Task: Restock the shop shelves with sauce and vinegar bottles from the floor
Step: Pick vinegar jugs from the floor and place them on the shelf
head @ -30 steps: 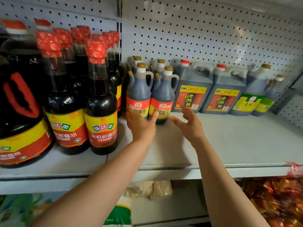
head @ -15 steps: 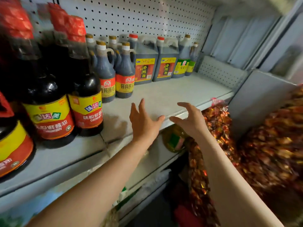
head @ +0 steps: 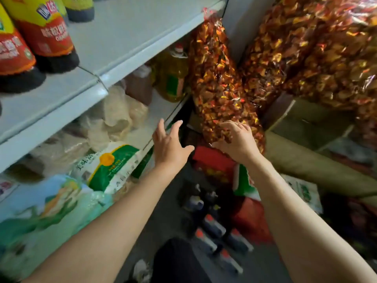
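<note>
Several dark bottles with red and white caps [head: 214,227] stand blurred on the floor below my arms. Dark soy sauce bottles with red and yellow labels [head: 49,35] sit on the grey shelf [head: 126,37] at the upper left. My left hand [head: 169,146] hangs in the air beside the lower shelf edge, fingers spread, holding nothing. My right hand [head: 237,139] is in front of a bag of red and gold sweets [head: 218,78], fingers curled and apart, with nothing visibly held.
Green and white rice sacks [head: 110,164] and plastic bags fill the lower shelf. A yellow oil jug [head: 173,76] stands behind them. More sweet bags [head: 318,48] pile at the right over cardboard boxes [head: 306,123]. A red bag [head: 216,166] lies on the floor.
My view has swung down and right, from the shelf top to the floor. Both hands have drawn back from the shelf bottles and dropped toward the floor, still holding nothing.
</note>
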Action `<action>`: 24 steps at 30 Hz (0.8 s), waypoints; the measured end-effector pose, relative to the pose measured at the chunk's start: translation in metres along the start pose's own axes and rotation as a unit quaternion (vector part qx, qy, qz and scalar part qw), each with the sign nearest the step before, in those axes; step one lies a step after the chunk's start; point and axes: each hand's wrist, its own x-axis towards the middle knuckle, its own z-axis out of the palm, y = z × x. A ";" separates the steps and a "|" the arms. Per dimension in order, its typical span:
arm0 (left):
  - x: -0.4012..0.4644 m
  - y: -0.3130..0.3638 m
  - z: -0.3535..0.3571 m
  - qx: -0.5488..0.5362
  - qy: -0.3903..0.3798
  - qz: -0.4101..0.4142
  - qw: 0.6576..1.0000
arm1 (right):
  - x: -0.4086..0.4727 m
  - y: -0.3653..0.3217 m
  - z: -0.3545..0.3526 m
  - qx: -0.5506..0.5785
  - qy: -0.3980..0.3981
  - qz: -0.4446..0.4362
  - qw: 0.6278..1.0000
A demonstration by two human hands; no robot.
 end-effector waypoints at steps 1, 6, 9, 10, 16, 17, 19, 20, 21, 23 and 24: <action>-0.009 -0.003 0.010 0.004 -0.016 -0.001 1.000 | -0.013 0.011 0.004 0.000 -0.001 0.017 1.000; -0.044 -0.021 0.052 0.014 -0.092 -0.026 0.995 | -0.070 0.058 0.038 0.014 -0.045 0.088 0.995; -0.058 -0.033 0.087 0.012 -0.128 -0.034 0.991 | -0.102 0.093 0.061 0.047 -0.053 0.135 0.988; -0.063 -0.038 0.101 0.015 -0.139 -0.036 0.990 | -0.114 0.106 0.069 0.058 -0.055 0.150 0.985; -0.092 -0.075 0.198 0.048 -0.212 -0.066 0.974 | -0.187 0.197 0.136 0.104 -0.075 0.257 0.958; -0.095 -0.081 0.215 0.049 -0.222 -0.077 0.971 | -0.195 0.211 0.149 0.109 -0.078 0.269 0.954; -0.101 -0.096 0.246 0.053 -0.237 -0.103 0.965 | -0.208 0.234 0.174 0.123 -0.082 0.295 0.944; -0.104 -0.103 0.261 0.055 -0.244 -0.113 0.962 | -0.213 0.244 0.187 0.130 -0.082 0.304 0.940; -0.107 -0.109 0.274 0.053 -0.251 -0.118 0.959 | -0.218 0.253 0.201 0.136 -0.085 0.312 0.936; -0.113 -0.125 0.299 0.051 -0.260 -0.120 0.957 | -0.227 0.268 0.230 0.150 -0.096 0.328 0.928; -0.115 -0.134 0.311 0.053 -0.265 -0.123 0.955 | -0.231 0.275 0.246 0.159 -0.102 0.334 0.923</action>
